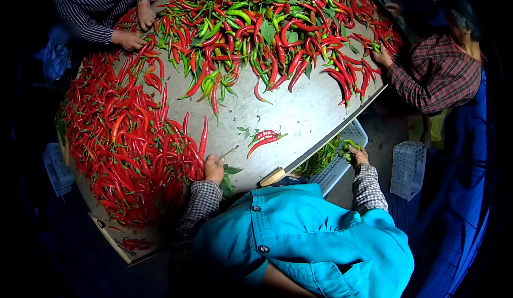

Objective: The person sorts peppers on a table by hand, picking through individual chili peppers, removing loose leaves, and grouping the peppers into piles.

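My left hand [215, 170] rests at the near edge of the table, fingers curled in a closed grip beside a heap of red chili peppers [128, 138]. A thin stem [231, 150] reaches out from its fingertips, but what lies inside the fingers is hidden. Green leaves [228, 179] lie just right of that wrist. Off the table's right side, my right hand [360, 156] is closed around green chili peppers [347, 149]. It is over the rim of a pale plastic basket [336, 171] that holds more green peppers [319, 159].
Mixed red and green peppers [267, 25] are piled across the far side of the table [299, 111]. A few red peppers [265, 139] lie near the middle. Co-workers' hands [131, 40] and a hand [382, 56] work at both sides. A plastic crate [408, 169] stands at right.
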A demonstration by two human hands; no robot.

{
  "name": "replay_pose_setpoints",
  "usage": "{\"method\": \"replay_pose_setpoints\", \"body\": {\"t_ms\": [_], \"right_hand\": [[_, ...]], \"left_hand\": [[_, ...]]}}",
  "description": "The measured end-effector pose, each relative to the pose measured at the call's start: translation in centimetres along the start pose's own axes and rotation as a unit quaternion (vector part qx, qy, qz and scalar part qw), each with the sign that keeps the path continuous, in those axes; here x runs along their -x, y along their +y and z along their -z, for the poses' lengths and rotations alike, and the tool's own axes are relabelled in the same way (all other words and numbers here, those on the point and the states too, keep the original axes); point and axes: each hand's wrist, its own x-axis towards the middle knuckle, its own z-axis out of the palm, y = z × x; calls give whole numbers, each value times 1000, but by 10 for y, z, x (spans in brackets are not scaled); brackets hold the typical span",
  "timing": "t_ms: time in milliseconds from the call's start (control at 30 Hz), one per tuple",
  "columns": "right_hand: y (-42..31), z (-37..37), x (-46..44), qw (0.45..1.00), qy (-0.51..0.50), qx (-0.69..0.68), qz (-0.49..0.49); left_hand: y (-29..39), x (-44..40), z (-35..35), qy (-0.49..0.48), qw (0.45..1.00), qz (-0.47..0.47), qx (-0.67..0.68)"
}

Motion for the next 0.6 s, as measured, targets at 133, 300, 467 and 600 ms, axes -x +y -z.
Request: {"method": "replay_pose_setpoints", "body": {"t_ms": [133,300,467,600], "right_hand": [[-6,-4,-14,974,111,185,76],[-89,-100,80,819,25,237,522],[-79,-224,164,672,-336,348,561],[-66,-257,167,602,-318,493,542]], "left_hand": [[-2,0,1,4,1000,-13,-21],[-2,1,1,18,999,-29,-30],[-3,0,-1,18,999,-12,-28],[5,2,2,15,1000,-13,-18]]}}
